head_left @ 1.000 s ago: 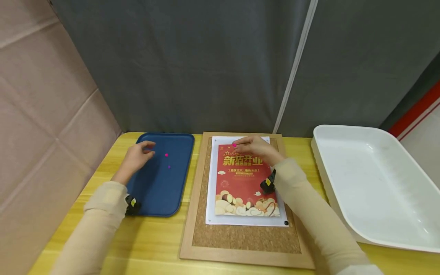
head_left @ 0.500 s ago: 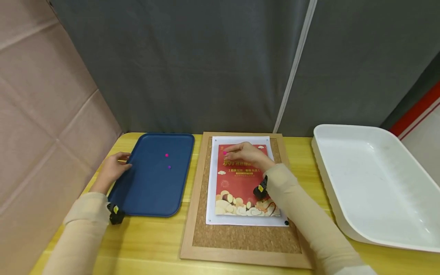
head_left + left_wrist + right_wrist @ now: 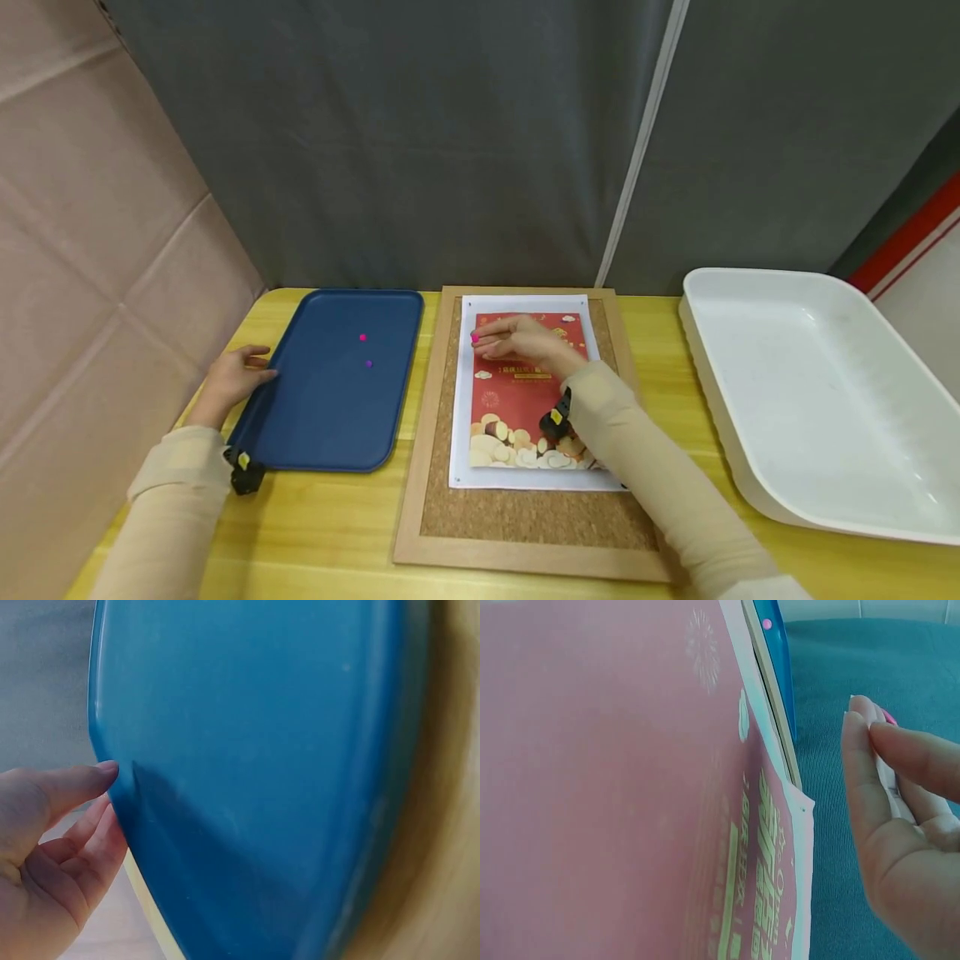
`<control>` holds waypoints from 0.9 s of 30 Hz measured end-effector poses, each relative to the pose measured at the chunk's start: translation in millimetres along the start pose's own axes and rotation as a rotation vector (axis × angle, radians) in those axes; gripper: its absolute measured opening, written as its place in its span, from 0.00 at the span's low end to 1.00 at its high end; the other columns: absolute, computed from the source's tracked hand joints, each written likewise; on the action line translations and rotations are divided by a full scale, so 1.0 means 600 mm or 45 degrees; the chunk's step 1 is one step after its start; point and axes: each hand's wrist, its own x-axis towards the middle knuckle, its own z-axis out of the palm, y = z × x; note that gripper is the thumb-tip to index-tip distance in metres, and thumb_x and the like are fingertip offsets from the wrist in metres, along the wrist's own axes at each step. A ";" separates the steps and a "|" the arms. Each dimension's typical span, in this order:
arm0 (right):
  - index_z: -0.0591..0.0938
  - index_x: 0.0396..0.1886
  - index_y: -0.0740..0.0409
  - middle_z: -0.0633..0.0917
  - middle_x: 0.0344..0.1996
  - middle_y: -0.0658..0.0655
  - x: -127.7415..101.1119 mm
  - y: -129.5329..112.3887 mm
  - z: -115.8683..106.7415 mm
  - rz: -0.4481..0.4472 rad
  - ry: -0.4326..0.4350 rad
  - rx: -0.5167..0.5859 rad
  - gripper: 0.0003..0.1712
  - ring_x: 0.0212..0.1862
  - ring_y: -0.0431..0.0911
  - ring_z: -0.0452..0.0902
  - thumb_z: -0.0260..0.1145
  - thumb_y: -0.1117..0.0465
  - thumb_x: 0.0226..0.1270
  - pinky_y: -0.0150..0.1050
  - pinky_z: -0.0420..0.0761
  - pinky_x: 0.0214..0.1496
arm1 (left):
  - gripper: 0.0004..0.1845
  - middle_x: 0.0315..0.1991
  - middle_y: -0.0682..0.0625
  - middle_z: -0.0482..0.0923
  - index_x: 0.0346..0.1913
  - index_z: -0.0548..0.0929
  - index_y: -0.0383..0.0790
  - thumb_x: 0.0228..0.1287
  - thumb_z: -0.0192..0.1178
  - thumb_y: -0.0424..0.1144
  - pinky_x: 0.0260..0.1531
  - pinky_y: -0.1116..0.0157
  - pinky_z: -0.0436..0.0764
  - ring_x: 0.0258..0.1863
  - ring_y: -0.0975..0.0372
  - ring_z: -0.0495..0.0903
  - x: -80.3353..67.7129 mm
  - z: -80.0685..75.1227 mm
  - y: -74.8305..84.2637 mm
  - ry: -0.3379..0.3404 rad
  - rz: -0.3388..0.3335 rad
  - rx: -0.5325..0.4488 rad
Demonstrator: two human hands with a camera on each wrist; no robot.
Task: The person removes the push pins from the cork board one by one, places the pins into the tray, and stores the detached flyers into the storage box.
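Note:
My right hand (image 3: 517, 337) pinches a small pink thumbtack (image 3: 475, 337) between thumb and fingertips, over the upper left of a red poster (image 3: 517, 408). The poster lies on a larger white sheet (image 3: 460, 442) on a wood-framed cork board (image 3: 540, 525). Only the thumbtack's pink edge (image 3: 889, 718) shows behind the fingers in the right wrist view. At the left rim of a blue tray (image 3: 330, 417), my left hand (image 3: 228, 385) has loosely bent fingers, with the thumb (image 3: 106, 769) overlapping the rim. On the tray lie another pink tack (image 3: 363, 337) and a purple one (image 3: 368, 364).
A deep white tub (image 3: 825, 400) stands right of the board on the yellow wooden table (image 3: 300, 533). Behind hangs a grey curtain (image 3: 435, 167), and a pinkish cloth wall (image 3: 105, 250) closes the left side. My right sleeve (image 3: 652, 458) covers the board's lower right.
My left hand has moved left, from over the blue tray to its left rim. My right hand, still pinching the pink thumbtack, has shifted left and slightly nearer across the poster.

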 end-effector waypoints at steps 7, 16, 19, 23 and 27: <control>0.76 0.61 0.63 0.81 0.56 0.65 0.001 0.000 0.010 0.030 -0.012 0.032 0.21 0.58 0.53 0.80 0.57 0.69 0.69 0.40 0.77 0.60 | 0.22 0.50 0.22 0.75 0.56 0.71 0.16 0.63 0.54 0.29 0.47 0.44 0.76 0.49 0.34 0.75 0.006 0.009 0.004 0.033 0.037 0.000; 0.75 0.62 0.62 0.81 0.56 0.65 0.002 -0.001 0.039 0.041 -0.060 0.062 0.23 0.54 0.51 0.82 0.58 0.69 0.67 0.32 0.81 0.49 | 0.21 0.52 0.21 0.73 0.57 0.71 0.16 0.64 0.50 0.28 0.48 0.45 0.77 0.50 0.34 0.74 0.013 0.012 0.017 -0.036 -0.011 -0.054; 0.76 0.62 0.61 0.82 0.55 0.64 0.004 0.001 0.051 0.028 -0.085 0.053 0.23 0.51 0.49 0.83 0.58 0.68 0.67 0.30 0.77 0.40 | 0.21 0.53 0.22 0.73 0.57 0.71 0.17 0.66 0.50 0.28 0.49 0.46 0.77 0.51 0.34 0.74 0.016 0.015 0.020 -0.056 -0.031 -0.078; 0.76 0.61 0.64 0.81 0.55 0.66 0.005 0.001 0.068 0.007 -0.112 0.084 0.22 0.54 0.51 0.82 0.57 0.70 0.67 0.34 0.82 0.53 | 0.21 0.54 0.23 0.73 0.58 0.71 0.18 0.67 0.50 0.30 0.50 0.46 0.76 0.51 0.36 0.74 0.019 0.017 0.023 -0.068 -0.055 -0.094; 0.75 0.61 0.68 0.80 0.56 0.68 0.007 0.000 0.086 -0.012 -0.157 0.114 0.22 0.57 0.54 0.80 0.56 0.73 0.67 0.42 0.77 0.61 | 0.21 0.52 0.24 0.75 0.56 0.73 0.17 0.65 0.52 0.31 0.47 0.49 0.78 0.49 0.37 0.76 0.020 0.018 0.024 -0.052 -0.036 -0.097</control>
